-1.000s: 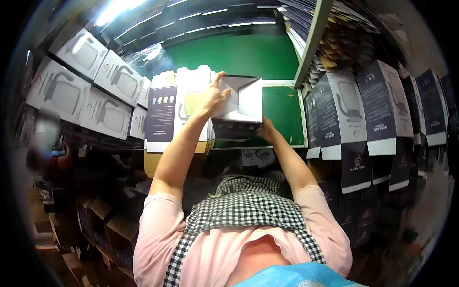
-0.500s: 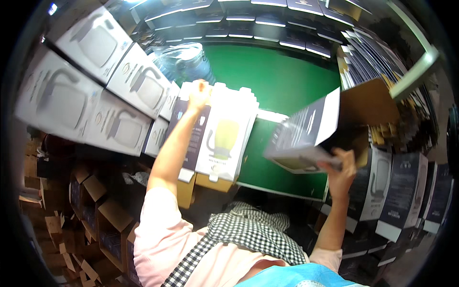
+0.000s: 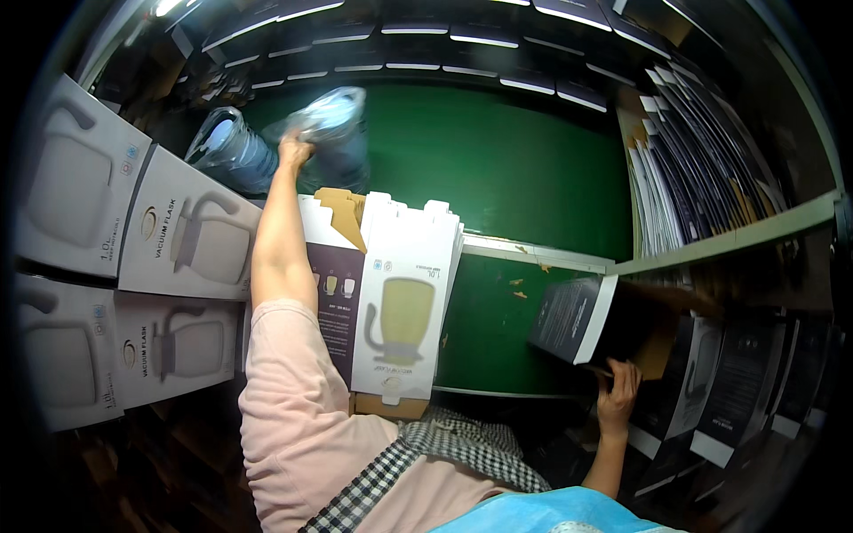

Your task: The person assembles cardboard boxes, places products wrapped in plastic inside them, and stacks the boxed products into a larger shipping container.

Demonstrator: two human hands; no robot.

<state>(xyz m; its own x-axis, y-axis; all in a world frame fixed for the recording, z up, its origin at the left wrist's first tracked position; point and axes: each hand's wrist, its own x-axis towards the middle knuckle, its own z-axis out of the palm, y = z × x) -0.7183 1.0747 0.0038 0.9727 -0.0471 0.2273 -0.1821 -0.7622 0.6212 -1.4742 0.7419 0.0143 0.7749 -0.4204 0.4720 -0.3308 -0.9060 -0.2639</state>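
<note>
the left hand is stretched far up, in the upper left of the frame, and its fingers are closed on a blurred, bluish plastic-wrapped item; what is inside the wrap i cannot tell. just left of it lies a second wrapped item of the same kind, against the green back wall. the arm wears a pink sleeve.

the right hand is low, in the lower right of the frame. its fingers grip the bottom edge of a dark carton with a white end flap, which is tilted and stands in front of an open brown cardboard flap.

in the centre, below the left arm, stand flat folded white cartons with a flask picture, upright and close together, and a dark one just beside them. at the left edge, grey vacuum flask boxes are stacked in two rows. at the upper right, many dark flat cartons lean on a metal shelf. more dark boxes stand under this shelf, near the right hand.
</note>
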